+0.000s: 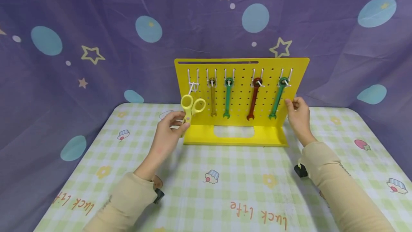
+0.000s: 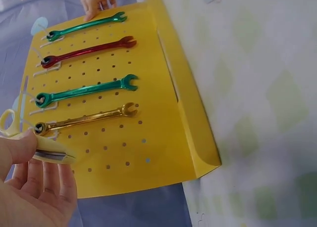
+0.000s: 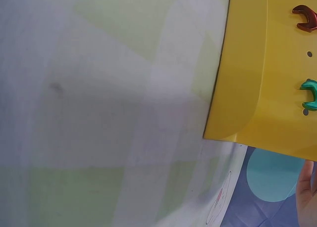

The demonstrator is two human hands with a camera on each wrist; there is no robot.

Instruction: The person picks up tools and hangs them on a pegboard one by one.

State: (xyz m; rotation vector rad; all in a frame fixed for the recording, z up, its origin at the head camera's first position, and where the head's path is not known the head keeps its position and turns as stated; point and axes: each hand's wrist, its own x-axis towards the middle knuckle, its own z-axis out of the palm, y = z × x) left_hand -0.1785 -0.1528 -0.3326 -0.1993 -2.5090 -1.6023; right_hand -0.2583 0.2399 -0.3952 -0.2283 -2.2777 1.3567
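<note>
My left hand (image 1: 167, 130) pinches a pair of pale yellow scissors (image 1: 188, 117) low on its body, handle loops up. The loops are just below the leftmost white double hook (image 1: 194, 84) of a yellow pegboard (image 1: 238, 121). In the left wrist view, the blade end of the scissors (image 2: 52, 149) points out past my thumb. My right hand (image 1: 299, 117) grips the pegboard's right edge, thumb against the front. From the other hooks hang a gold wrench (image 1: 212, 99), a green wrench (image 1: 228, 99), a red wrench (image 1: 254, 99) and another green wrench (image 1: 278, 99).
The pegboard stands on a table with a green-and-white checked cloth (image 1: 244, 167). Along its foot runs a yellow ledge (image 1: 199, 136) with a cut-out in the middle. A purple curtain (image 1: 199, 13) with stars and blue ovals hangs behind the table.
</note>
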